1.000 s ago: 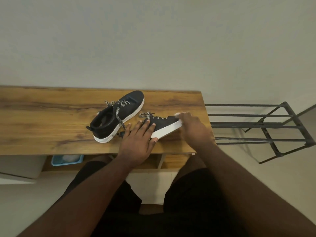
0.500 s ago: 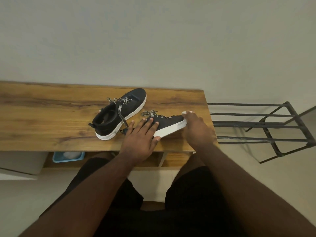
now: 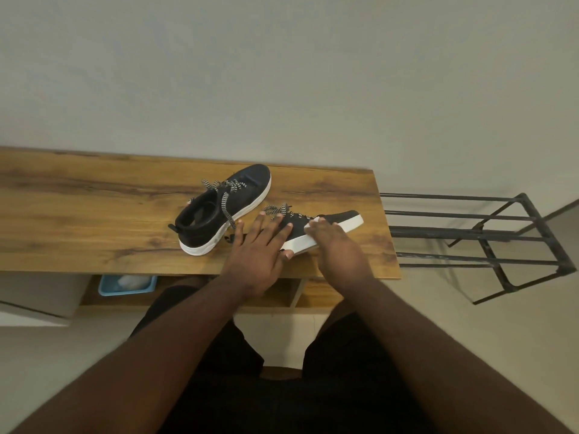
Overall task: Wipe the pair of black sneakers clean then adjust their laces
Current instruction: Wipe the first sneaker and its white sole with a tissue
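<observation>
Two black sneakers with white soles and black-and-white laces lie on the wooden table (image 3: 94, 214). The far sneaker (image 3: 219, 214) stands free with its laces loose. The near sneaker (image 3: 340, 222) is tipped so its white sole faces me. My left hand (image 3: 260, 245) holds its heel end, fingers spread over the upper and thumb under the sole edge. My right hand (image 3: 336, 245) presses a small white wipe (image 3: 313, 221) against the upper near the laces. Most of the wipe is hidden under my fingers.
A black metal rack (image 3: 482, 236) stands on the floor just right of the table. A blue tray (image 3: 106, 288) with something white in it sits on the shelf under the table. A plain wall runs along the table's back edge.
My right hand with the wipe has slid back from the near sneaker's toe to its middle, leaving the toe uncovered. My left hand has stayed on the heel end.
</observation>
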